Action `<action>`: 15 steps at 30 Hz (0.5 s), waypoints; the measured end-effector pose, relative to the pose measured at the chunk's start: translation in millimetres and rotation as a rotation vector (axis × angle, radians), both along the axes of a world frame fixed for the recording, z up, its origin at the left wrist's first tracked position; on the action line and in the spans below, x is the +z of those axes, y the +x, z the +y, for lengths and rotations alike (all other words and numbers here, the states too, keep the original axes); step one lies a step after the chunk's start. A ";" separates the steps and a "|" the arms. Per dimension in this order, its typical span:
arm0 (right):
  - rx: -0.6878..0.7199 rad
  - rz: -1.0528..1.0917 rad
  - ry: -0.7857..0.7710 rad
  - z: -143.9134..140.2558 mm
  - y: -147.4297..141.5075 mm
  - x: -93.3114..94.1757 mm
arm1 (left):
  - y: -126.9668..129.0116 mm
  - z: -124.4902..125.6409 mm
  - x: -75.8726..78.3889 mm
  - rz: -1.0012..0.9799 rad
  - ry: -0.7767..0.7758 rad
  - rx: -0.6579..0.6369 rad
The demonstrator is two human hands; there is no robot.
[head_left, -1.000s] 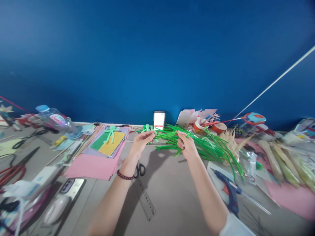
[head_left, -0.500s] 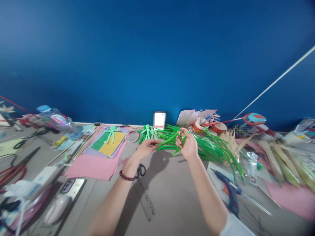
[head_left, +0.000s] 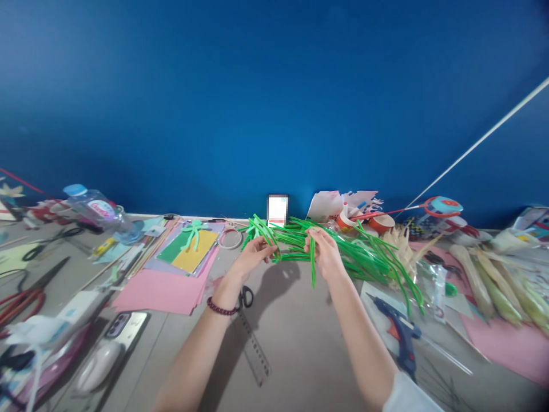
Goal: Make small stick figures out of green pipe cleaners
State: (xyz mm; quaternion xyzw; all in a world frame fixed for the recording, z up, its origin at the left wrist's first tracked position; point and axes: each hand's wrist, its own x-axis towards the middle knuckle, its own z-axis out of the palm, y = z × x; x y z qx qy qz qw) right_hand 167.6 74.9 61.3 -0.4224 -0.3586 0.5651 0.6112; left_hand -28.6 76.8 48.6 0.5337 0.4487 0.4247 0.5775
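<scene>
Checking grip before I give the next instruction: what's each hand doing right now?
Left hand: closed, fingertips pinching curved green strands.
Right hand: closed, holding green strands that hang down below the fingers.

Slender green strips [head_left: 313, 266] dangle downward, others slanting up leftward.

a blue glue gun [head_left: 403, 336] lies right of a clear ruler [head_left: 256, 350].
</scene>
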 end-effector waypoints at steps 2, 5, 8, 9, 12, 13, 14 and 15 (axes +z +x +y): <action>-0.025 0.003 0.000 0.1 0.7 1.0 | 0.7 -0.9 0.5 -0.029 -0.016 -0.001; 0.022 0.070 0.015 -0.1 1.1 2.6 | 1.5 -1.7 2.0 -0.076 -0.049 0.030; 0.118 0.141 0.009 -1.1 0.8 2.6 | 2.3 -2.1 4.3 -0.110 -0.078 0.069; 0.144 0.156 -0.002 -1.5 0.5 2.3 | 2.6 -2.4 5.3 -0.118 -0.082 0.071; 0.218 0.178 -0.036 -3.1 -1.8 0.6 | 3.7 -3.9 8.7 -0.128 -0.077 0.051; 0.245 0.182 -0.044 -3.8 -3.1 0.1 | 4.0 -4.5 9.8 -0.129 -0.073 0.044; 0.276 0.184 -0.049 -4.4 -4.6 -0.5 | 4.4 -5.1 10.8 -0.127 -0.070 0.037; 0.309 0.183 -0.053 -5.1 -6.3 -1.0 | 4.6 -5.6 11.6 -0.124 -0.068 0.035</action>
